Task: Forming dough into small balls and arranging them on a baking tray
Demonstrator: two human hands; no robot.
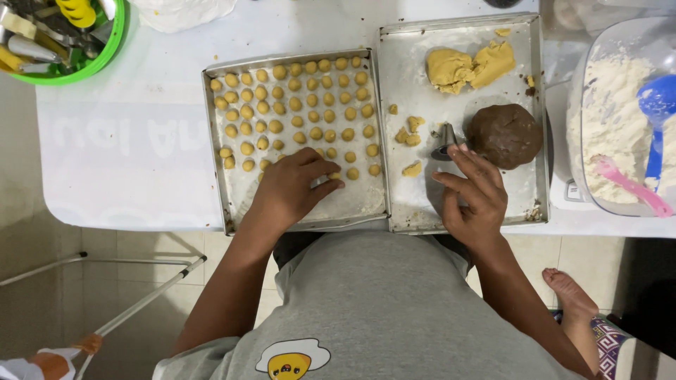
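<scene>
My left hand (292, 186) rests palm down on the left metal tray (218, 162), its fingertips pinching a small yellow dough ball (334, 174) at the end of the lowest row. Rows of several similar dough balls (296, 105) fill the upper part of that tray. My right hand (475, 193) hovers over the right metal tray (401, 204) with fingers spread and nothing in them, just below a small metal piping nozzle (446, 139). A brown dough ball (505, 135) lies beside it, and a lump of yellow dough (468, 65) sits further back.
Small yellow dough scraps (408, 134) lie on the right tray. A clear tub of flour (620, 127) with a blue scoop (658, 105) and a pink spoon (630, 186) stands at right. A green basket of utensils (67, 35) sits at far left. The white table edge (127, 224) runs near my body.
</scene>
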